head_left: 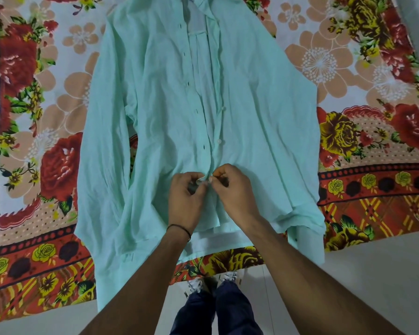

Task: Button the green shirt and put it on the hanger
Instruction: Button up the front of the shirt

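Both bare forearms reach forward from the bottom edge, above dark trousers (228,310) and pale shoes (196,285) on a light floor (373,286). On a floral sheet (373,97) the green shirt (264,112) lies flat and front up, collar far from the person, hem nearest, the front open along most of its length. The left hand (186,197), with a dark thread band (179,230) at its wrist, has its fingers curled in and pinches the edge that carries the buttonholes (203,145). The right hand (232,189) pinches the facing edge, its thumb and forefinger meeting the left's tip to tip, low on the front near the hem. Whether a button sits between the fingertips cannot be told. Above the hands 2 buttons (219,140) show unfastened, and higher up the 2 edges lie apart. No hanger is plainly in view.

By my judgement a low button is being worked, so most of the task lies ahead. The cloth looks thin and creased, so the button could slip from the pinch. It could also go into the wrong hole, since the 2 edges lie skewed, leaving the front uneven. A hard pull could drag the shirt off the sheet
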